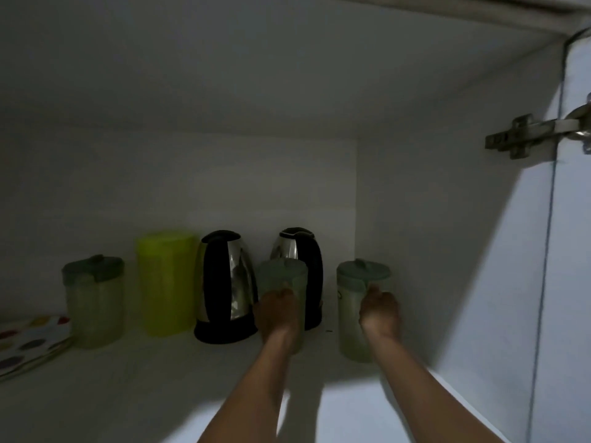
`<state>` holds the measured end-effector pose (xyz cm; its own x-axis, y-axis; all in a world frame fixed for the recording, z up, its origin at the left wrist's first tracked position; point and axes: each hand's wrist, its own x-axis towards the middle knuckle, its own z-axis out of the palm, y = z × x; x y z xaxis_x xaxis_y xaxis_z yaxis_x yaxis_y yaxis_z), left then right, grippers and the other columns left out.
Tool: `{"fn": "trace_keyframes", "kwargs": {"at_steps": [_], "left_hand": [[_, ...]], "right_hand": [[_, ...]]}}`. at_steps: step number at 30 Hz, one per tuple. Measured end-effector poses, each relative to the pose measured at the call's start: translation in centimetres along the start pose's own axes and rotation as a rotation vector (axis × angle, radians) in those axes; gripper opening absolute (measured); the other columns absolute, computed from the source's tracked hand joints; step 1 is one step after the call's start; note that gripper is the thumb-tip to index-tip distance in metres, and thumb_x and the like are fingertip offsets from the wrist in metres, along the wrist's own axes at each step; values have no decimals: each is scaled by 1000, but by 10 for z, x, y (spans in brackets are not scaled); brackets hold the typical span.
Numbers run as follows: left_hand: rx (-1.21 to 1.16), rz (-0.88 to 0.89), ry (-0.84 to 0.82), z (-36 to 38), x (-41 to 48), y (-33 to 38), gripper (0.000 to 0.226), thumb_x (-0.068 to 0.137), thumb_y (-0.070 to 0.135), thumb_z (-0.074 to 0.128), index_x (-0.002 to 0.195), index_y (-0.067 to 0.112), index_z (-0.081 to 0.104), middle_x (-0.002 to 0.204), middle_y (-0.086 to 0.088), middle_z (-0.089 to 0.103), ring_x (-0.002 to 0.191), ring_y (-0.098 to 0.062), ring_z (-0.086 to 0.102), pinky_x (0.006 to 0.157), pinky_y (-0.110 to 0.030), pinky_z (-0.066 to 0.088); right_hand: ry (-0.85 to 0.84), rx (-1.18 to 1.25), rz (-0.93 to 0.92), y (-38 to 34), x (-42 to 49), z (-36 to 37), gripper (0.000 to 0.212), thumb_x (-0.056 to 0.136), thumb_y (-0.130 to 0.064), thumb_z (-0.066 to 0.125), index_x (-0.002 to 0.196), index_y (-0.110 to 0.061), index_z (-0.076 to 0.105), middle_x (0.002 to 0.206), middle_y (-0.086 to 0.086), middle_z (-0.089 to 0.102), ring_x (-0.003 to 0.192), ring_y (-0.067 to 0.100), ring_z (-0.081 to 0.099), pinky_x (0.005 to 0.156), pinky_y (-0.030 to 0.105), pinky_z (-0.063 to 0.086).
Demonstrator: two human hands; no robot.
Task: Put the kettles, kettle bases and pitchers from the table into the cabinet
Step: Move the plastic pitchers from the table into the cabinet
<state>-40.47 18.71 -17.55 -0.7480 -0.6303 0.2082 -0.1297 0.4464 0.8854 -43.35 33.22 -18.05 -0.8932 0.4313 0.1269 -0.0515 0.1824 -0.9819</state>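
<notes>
Inside the dim white cabinet, my left hand grips a pale green lidded pitcher standing on the shelf in front of the right steel-and-black kettle. My right hand grips a second pale green pitcher near the right wall. A second steel-and-black kettle sits on its black base to the left. Further left stand a yellow-green pitcher and a third pale green lidded pitcher.
A tray with coloured dots lies at the shelf's left edge. The cabinet's right wall is close to my right hand. The open door with a metal hinge is at the far right.
</notes>
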Motion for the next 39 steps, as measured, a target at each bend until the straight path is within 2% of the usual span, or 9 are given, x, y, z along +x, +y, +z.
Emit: {"fn": "trace_keyframes", "kwargs": {"at_steps": [8,13,18,20,23,27,33,36,39], "left_hand": [[-43,-85,-14,46,30,16,55,102,37,32,121,-4,64,131,-25,60,124,-40,53,105,-40,41],[-160,-153,30,56,28,20,57,99,39,37,124,-5,62,132,-27,57,124,-41,52,105,-40,42],[-287,-177,30,49,13,15,64,98,48,39,135,-3,52,138,-24,53,126,-38,51,99,-36,40],[-295,-210,29,45,6,10,69,96,51,40,142,-1,43,143,-25,48,129,-39,48,101,-39,39],[-237,-253,22,37,-9,2,69,98,49,39,146,0,35,145,-25,44,131,-39,46,104,-39,38],[-294,-191,-22,14,-41,-3,59,98,45,42,136,1,47,137,-22,53,125,-38,52,105,-41,44],[-189,-124,-34,-45,-105,5,58,99,46,40,137,2,43,135,-21,54,121,-39,53,98,-41,42],[-156,-99,-59,-75,-143,-9,51,99,46,40,129,6,45,128,-17,58,116,-37,56,95,-42,45],[-162,-106,-79,-106,-184,-25,60,97,48,40,132,-1,46,127,-20,60,114,-39,58,93,-44,46]], "right_hand": [[-63,16,49,-5,34,11,51,107,-31,31,131,10,50,140,32,51,127,43,51,95,38,40],[-163,152,63,7,55,11,63,102,-47,35,116,8,61,121,33,64,108,41,63,88,40,47],[-251,188,85,20,54,7,71,94,-60,47,118,6,60,127,30,62,96,27,57,78,31,36],[-244,178,127,23,51,3,79,89,-65,52,124,6,58,127,28,63,104,33,64,80,36,42],[-196,140,176,26,40,-12,76,91,-58,55,134,4,48,135,28,57,120,40,59,90,39,44],[-112,131,217,34,15,-41,67,93,-47,58,135,4,45,136,26,56,121,42,56,101,47,46],[-98,63,156,22,-56,-89,67,98,-53,43,135,3,44,129,24,59,114,43,58,98,53,49],[-159,26,98,23,-116,-110,63,99,-55,37,131,-2,45,112,18,57,98,34,54,87,43,48],[-218,-44,13,25,-178,-130,63,100,-53,36,141,-5,43,136,18,55,123,38,52,101,44,40]]}}
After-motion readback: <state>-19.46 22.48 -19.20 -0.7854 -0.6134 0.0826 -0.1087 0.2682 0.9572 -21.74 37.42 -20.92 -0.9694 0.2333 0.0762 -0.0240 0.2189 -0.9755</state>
